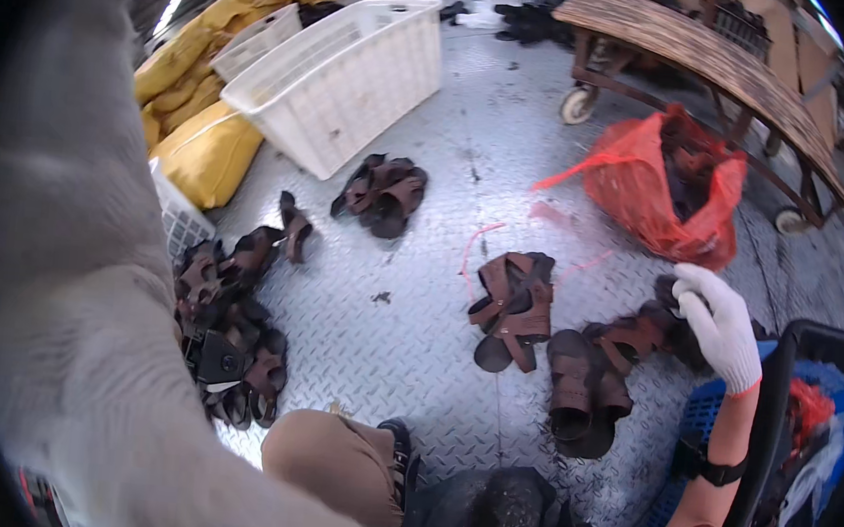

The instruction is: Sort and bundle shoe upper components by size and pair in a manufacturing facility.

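My right hand (723, 325), in a white knit glove with an orange cuff, has its fingers bent onto a dark brown sandal (666, 288) at the right; its palm is turned away. Just below lie more brown strap sandals (587, 388). Left of these is a separate pair of sandals (517, 307) with crossed straps. Very close and blurred, a grey knit surface (87, 305) fills the left side. It seems to be my gloved left hand, but its fingers cannot be made out.
A red plastic bag (639, 187) holds more sandals, beside a wheeled wooden cart (682, 50). A white crate (358, 82) and yellow sacks (213, 155) stand far left. Sandals are heaped (235, 338) at left, others grouped (383, 195) ahead. A blue basket (700, 408) is near right.
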A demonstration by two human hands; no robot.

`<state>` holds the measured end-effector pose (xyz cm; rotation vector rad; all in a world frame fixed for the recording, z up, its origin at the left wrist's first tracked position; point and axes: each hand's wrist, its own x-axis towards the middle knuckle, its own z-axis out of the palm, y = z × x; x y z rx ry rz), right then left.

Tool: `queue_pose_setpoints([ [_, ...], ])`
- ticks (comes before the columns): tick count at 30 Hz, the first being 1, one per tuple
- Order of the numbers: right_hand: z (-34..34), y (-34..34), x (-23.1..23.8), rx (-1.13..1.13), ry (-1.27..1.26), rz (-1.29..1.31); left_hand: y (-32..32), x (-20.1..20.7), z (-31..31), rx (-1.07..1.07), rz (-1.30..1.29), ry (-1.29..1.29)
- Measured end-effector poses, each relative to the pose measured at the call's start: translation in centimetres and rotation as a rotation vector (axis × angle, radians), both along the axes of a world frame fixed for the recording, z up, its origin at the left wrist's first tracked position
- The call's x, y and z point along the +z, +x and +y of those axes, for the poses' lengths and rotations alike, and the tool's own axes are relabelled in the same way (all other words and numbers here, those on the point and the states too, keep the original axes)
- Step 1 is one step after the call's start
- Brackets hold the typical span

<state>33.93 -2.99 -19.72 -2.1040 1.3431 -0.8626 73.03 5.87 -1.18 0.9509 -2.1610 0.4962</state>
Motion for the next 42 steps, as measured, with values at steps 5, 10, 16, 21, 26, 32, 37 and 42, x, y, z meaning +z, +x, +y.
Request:
queue_pose_setpoints([
  [5,-0.1,4.7,-3.1,0.114,0.08,-0.056,5.1,0.1,-2.2,-0.057,0.069,-0.1],
  [10,2.9,7.5,-9.5,0.388,0.055,0.205,11.0,-13.2,-11.0,0.287,0.356,0.226],
  [16,3.4,9.4,-11.5,0.364,0.329,0.264,30.7,-40.7,-12.6,0.933,0.234,0.632],
  [21,2.6,9.7,-11.4,0.024,0.658,0.284,38.1,-49.0,-15.6,1.167,0.285,0.735],
  [26,2.7,11.7,-12.5,-0.027,0.778,0.293,41.2,-52.4,-17.4,1.304,0.436,0.886],
  [32,2.1,13.0,-13.3,0.025,0.759,0.273,41.6,-50.5,-18.4,0.745,1.339,0.347],
  [37,2.3,12.6,-13.1,0.018,0.711,0.28,35.7,-40.7,-22.3,0.061,1.661,0.605],
  [42,2.9,12.7,-11.6,0.071,0.661,0.267,36.0,-42.5,-27.6,0.085,1.656,0.919],
])
